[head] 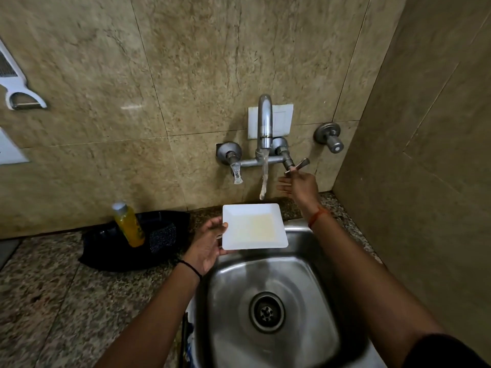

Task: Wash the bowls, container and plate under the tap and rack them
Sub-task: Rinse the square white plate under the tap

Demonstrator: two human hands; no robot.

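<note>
White and square, the plate (255, 226) sits pinched in my left hand (206, 247) over the steel sink (271, 314), water running, my right hand (299, 183) open-fingered at the tap lever (297, 166); rinsing barely begun, nothing visibly racked.

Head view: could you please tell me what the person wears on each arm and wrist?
The left hand has a thin black band at the wrist. The right hand has an orange-red thread at the wrist, and a dark sleeve covers that upper arm. Both forearms are bare.
</note>
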